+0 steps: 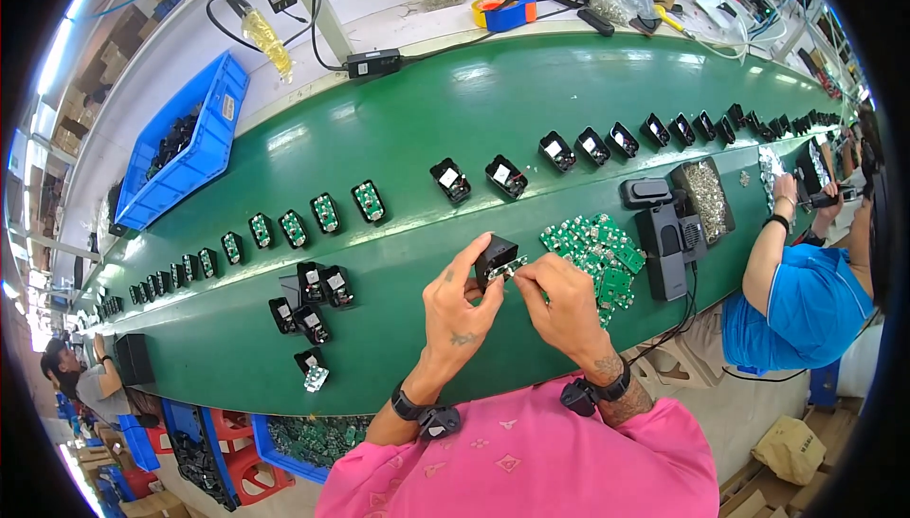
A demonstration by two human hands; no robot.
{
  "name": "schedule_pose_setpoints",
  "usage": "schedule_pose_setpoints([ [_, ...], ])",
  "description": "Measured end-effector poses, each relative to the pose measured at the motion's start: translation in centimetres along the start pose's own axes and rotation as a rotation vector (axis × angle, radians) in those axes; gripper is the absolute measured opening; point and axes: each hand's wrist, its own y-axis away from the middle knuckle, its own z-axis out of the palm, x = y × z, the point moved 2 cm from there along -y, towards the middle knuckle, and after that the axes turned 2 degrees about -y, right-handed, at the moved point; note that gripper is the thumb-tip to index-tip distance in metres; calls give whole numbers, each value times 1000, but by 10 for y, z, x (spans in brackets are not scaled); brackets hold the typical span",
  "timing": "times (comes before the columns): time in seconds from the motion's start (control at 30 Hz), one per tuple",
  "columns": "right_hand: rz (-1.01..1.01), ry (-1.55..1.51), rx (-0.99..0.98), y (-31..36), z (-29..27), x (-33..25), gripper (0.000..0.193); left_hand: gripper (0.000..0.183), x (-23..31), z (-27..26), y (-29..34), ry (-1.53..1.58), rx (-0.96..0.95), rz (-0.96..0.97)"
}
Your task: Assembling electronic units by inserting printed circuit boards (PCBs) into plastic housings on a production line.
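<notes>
My left hand grips a small black plastic housing, tilted so that its opening faces my right hand. At that opening sits a small circuit board, which the fingertips of my right hand pinch at its edge; how deep it sits is hard to see. Just beyond my right hand lies a loose pile of green circuit boards. Left of my left hand stand several black housings with parts inside, the nearest with a board hanging out of it.
Rows of black housings run along the green bench. A dark handheld device and a tray of small metal parts are at right. A blue bin stands far left. A co-worker in blue works at right, another person at left.
</notes>
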Motion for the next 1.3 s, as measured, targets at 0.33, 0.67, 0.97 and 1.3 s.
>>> schedule_pose_setpoints([
  [0.33,-108,220,-37,3,6,-1,7,53,-3,3,1,-230,18,51],
  [0.67,-109,256,-65,6,20,15,9,53,-13,9,0,-260,24,43],
  [0.97,535,-597,-51,10,17,42,19,69,-33,7,-5,537,-167,-296],
  [1.3,457,-996,65,12,16,37,9,65,-25,10,-4,445,-156,-291],
])
